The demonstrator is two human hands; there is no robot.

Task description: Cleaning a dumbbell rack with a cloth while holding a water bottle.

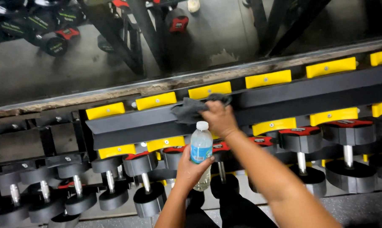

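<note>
Fingers (207,161) of the left hand (192,168) are wrapped around a clear plastic water bottle (201,153) with a white cap and a blue label, gripping it about its middle and holding it upright, just below the centre of the frame. Above it, the right hand (218,119) is curled down onto a dark grey cloth (190,110), pressing it against the black top rail of the dumbbell rack (309,90); the cloth bunches out to the left of the hand and over the rail's edge. Yellow saddle plates (268,79) line the rack in a slanted row across the middle of the frame. Black dumbbells (301,154) with red end caps and chrome handles sit on the lower tier, from lower left to right edge. A mirror (191,33) fills the upper frame.
</note>
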